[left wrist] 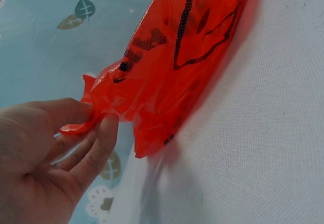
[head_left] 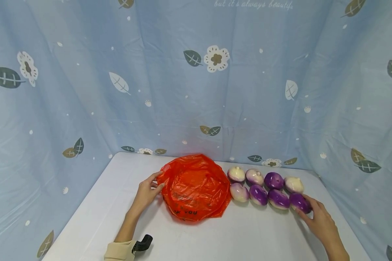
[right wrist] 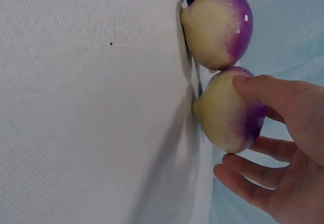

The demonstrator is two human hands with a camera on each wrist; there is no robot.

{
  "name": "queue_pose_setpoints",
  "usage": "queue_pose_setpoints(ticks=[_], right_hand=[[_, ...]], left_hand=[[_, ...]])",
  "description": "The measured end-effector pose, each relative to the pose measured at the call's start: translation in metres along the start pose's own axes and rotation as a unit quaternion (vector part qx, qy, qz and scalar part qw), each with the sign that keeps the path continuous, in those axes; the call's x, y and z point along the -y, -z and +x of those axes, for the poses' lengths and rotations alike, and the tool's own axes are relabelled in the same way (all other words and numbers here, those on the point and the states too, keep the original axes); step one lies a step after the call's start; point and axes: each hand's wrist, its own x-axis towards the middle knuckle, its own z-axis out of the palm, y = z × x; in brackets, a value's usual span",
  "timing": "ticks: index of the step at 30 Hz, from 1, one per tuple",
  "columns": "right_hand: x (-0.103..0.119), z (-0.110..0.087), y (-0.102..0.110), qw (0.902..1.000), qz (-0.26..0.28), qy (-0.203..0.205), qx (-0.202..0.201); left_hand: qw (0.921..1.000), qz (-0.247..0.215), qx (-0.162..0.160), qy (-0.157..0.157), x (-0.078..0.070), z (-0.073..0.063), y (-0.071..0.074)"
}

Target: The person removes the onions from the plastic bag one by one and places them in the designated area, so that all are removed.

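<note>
A red plastic bag (head_left: 199,185) with dark print sits on the table, its mouth spread wide. My left hand (head_left: 147,192) pinches the bag's left edge between thumb and fingers; the left wrist view shows the gathered red film (left wrist: 109,102) at the fingertips. To the bag's right, glossy purple-and-white turnips stand in two rows. My right hand (head_left: 321,219) holds the turnip (head_left: 299,203) at the right end of the front row, thumb on its near side. In the right wrist view that turnip (right wrist: 225,113) shows a pale pointed end towards the tabletop.
Beside the held turnip is another front-row turnip (head_left: 278,199), and a pale one (head_left: 294,185) stands behind it. The front row's leftmost turnip (head_left: 239,192) is right by the bag's edge. A patterned blue curtain (head_left: 170,90) surrounds the white table (head_left: 248,235) at back and sides.
</note>
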Motion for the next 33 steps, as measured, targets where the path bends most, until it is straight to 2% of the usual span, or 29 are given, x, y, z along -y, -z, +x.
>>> queue_pose_setpoints(ticks=[3,6,14,21,28,33], right_hand=[[0.0003,0.0013,0.0026,0.9996,-0.001,-0.009,0.027],[-0.0001,0.0014,0.0031,0.9993,0.0,-0.01,0.036],[-0.0022,0.0001,0.0022,0.9994,0.01,-0.009,0.032],[-0.0048,-0.0006,-0.0033,0.9998,0.015,0.006,0.007],[-0.0054,0.0003,-0.0035,0.9985,0.025,0.009,0.048],[-0.0044,0.0015,-0.0023,0.9985,0.027,0.004,0.048]], left_hand=[[1.0,0.002,0.001,-0.001,0.0008,0.0007,0.0004],[1.0,-0.002,0.002,-0.005,0.0019,0.001,0.0],[0.9999,-0.009,0.007,-0.012,0.0042,0.003,-0.0022],[1.0,-0.005,0.003,-0.005,0.0034,0.0037,-0.001],[0.9999,-0.012,0.009,0.001,0.0017,0.004,0.0004],[0.9999,-0.01,0.001,-0.008,0.0035,0.0049,0.0005]])
